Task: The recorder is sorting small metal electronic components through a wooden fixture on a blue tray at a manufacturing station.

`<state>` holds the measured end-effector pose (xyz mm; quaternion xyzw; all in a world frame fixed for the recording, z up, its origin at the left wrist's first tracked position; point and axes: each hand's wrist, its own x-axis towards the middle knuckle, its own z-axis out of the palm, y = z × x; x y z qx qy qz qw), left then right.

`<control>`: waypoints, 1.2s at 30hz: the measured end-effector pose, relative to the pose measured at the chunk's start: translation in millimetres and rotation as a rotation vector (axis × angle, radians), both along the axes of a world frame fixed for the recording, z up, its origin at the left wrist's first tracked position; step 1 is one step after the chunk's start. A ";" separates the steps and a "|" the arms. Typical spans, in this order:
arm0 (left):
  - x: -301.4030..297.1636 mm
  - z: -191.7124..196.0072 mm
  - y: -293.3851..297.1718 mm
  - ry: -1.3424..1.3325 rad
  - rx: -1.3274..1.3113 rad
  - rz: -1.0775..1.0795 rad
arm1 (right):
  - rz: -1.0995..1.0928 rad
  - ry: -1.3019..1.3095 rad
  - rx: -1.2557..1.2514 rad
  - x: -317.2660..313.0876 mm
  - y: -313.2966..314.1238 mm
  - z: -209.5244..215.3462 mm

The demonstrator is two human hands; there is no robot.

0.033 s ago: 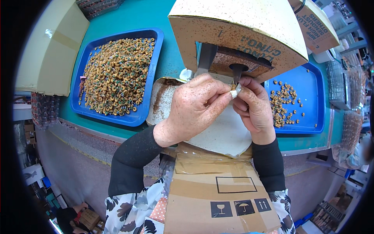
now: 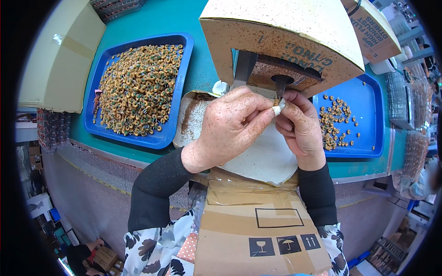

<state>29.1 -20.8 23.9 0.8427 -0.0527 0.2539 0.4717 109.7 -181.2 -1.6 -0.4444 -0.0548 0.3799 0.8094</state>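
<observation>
A small copper-wound ring coil (image 2: 276, 101) is pinched between the fingertips of my left hand (image 2: 232, 125) and my right hand (image 2: 301, 126). Both hands are closed and meet right under a dark tapered machine tip (image 2: 281, 84). The coil appears to touch the lower end of that tip. Something white (image 2: 277, 111), perhaps a wrap on a fingertip, shows just below the coil. Reddish-brown specks cover both hands. A cardboard box (image 2: 281, 34) hoods the machine, hiding most of it. Beneath my hands lies a white, brown-dusted sheet (image 2: 262, 158).
At the left, a blue tray (image 2: 185, 62) is heaped with ring coils with wire ends. Another blue tray (image 2: 375, 117) at the right holds fewer coils. A taped carton (image 2: 258, 239) sits against my front, between my forearms. A large carton (image 2: 60, 55) stands at the far left.
</observation>
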 end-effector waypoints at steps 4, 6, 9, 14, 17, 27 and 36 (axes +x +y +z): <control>2.2 1.5 2.3 0.013 -0.014 -0.011 | -0.042 -0.003 -0.008 -2.4 2.8 1.4; 3.3 3.3 3.5 0.021 -0.012 -0.014 | -0.048 -0.007 -0.005 -3.1 3.4 1.7; 3.7 4.2 4.1 0.032 -0.021 -0.011 | -0.056 -0.013 -0.003 -3.7 4.6 1.2; 2.6 2.3 0.2 0.020 -0.053 0.010 | -0.057 -0.023 -0.017 -4.3 4.8 2.1; 1.9 1.3 -0.4 -0.007 -0.027 0.021 | -0.054 -0.024 -0.012 -3.5 3.6 1.9; 0.0 1.7 -1.1 0.245 -0.317 0.023 | 0.058 -0.043 -0.034 -5.9 1.1 1.0; 1.7 -5.6 19.1 0.553 -1.190 -0.310 | 0.137 -0.005 -0.028 -5.1 1.0 2.1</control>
